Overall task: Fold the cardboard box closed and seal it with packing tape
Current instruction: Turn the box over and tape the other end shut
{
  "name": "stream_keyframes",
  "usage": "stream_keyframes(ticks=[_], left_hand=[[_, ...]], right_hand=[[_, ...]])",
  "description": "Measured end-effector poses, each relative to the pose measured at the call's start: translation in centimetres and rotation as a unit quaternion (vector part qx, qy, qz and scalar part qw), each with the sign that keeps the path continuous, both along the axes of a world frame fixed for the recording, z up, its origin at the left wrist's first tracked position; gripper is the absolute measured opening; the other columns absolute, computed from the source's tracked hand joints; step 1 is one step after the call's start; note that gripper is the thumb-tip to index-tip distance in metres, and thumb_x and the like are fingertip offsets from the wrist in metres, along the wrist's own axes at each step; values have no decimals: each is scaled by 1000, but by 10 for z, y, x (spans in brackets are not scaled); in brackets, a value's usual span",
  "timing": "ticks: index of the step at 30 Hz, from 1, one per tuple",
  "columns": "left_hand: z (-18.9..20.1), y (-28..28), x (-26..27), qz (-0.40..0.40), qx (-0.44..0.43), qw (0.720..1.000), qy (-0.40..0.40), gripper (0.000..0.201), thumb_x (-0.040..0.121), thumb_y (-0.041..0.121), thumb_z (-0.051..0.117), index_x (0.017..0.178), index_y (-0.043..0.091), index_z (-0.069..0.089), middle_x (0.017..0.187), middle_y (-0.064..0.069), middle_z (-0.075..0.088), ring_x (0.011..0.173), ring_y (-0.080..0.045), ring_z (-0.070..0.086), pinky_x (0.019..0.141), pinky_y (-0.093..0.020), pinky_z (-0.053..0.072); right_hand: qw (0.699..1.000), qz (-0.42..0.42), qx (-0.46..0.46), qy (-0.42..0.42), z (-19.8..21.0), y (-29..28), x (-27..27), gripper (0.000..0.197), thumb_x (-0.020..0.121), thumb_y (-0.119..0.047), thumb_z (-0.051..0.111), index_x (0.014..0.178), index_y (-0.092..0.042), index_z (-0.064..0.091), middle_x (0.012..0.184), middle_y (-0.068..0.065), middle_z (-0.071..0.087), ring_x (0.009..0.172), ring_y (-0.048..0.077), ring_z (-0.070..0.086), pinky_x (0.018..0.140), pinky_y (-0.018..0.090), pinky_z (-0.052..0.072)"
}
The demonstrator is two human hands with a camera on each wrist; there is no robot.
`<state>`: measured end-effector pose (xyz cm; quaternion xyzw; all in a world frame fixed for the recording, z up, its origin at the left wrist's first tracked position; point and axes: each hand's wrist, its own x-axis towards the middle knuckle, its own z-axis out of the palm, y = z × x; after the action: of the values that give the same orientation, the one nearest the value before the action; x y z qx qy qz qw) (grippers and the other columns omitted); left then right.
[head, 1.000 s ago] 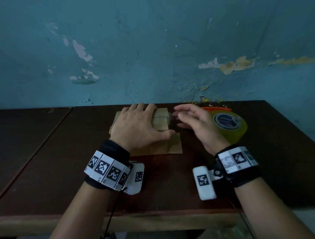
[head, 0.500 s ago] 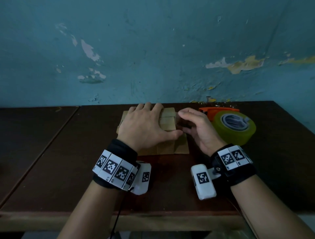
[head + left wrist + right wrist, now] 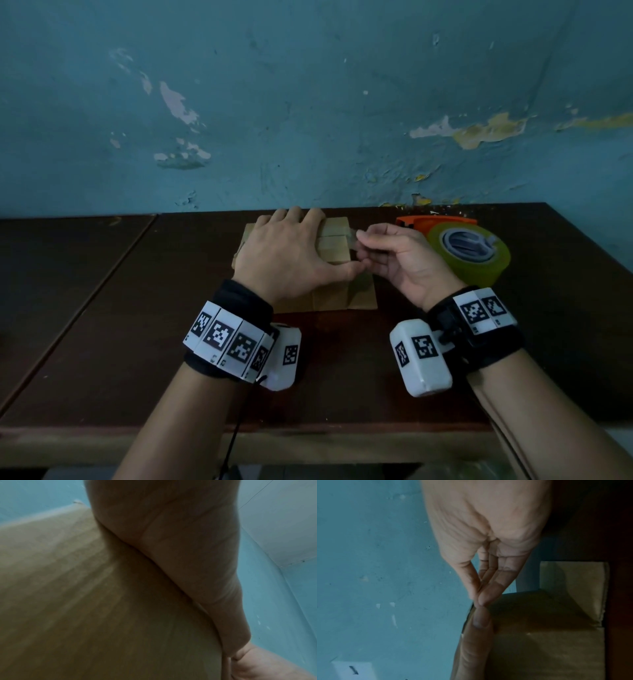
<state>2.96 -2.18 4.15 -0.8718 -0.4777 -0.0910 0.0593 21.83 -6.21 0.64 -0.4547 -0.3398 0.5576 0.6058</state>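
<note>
A small cardboard box [image 3: 334,246] stands on the dark wooden table [image 3: 137,342], with one flap [image 3: 361,294] lying flat toward me. My left hand [image 3: 284,257] presses flat on the box top, thumb stretched along its right front edge; its wrist view shows the palm [image 3: 171,534] on cardboard [image 3: 68,601]. My right hand [image 3: 363,250] is beside the box's right side, palm turned up. It pinches what looks like a clear tape strip [image 3: 351,234]. In the right wrist view the fingertips [image 3: 481,599] meet at the box [image 3: 539,635] corner.
A yellow-green roll of packing tape [image 3: 469,257] on an orange dispenser [image 3: 435,221] sits just right of my right hand. A peeling blue wall [image 3: 308,102] rises right behind the table. A seam [image 3: 102,274] divides the tabletop at left.
My right hand has drawn in to the box's right side, turned palm up and closed its fingers into a pinch. The left hand has stayed pressed on the box top.
</note>
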Motion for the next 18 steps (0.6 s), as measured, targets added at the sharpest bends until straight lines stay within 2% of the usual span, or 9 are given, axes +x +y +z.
stream_keyframes(ticks=[5,11,18], left_hand=[[-1,1,0,-3,3,1000,-3,98,68,100,31,130,26,49,122,-3,62,116,-26,58,99,-42,42],[-1,0,0,-4,9,1000,-5,99,68,101,32,128,25,51,120,-3,63,114,-26,59,98,-42,43],[-2,0,1,-8,14,1000,-2,99,70,100,32,130,24,51,121,-4,63,114,-26,59,97,-41,43]], right_hand=[[999,-17,-28,-11,-1,1,1,7,88,0,71,87,-6,68,71,4,74,62,10,71,54,18,56],[997,-34,-48,-40,-3,5,-3,9,85,0,74,90,-3,67,78,9,74,63,13,73,54,21,58],[996,-17,-51,-73,-1,7,-1,10,82,-3,77,87,-3,68,79,11,74,63,14,72,54,20,58]])
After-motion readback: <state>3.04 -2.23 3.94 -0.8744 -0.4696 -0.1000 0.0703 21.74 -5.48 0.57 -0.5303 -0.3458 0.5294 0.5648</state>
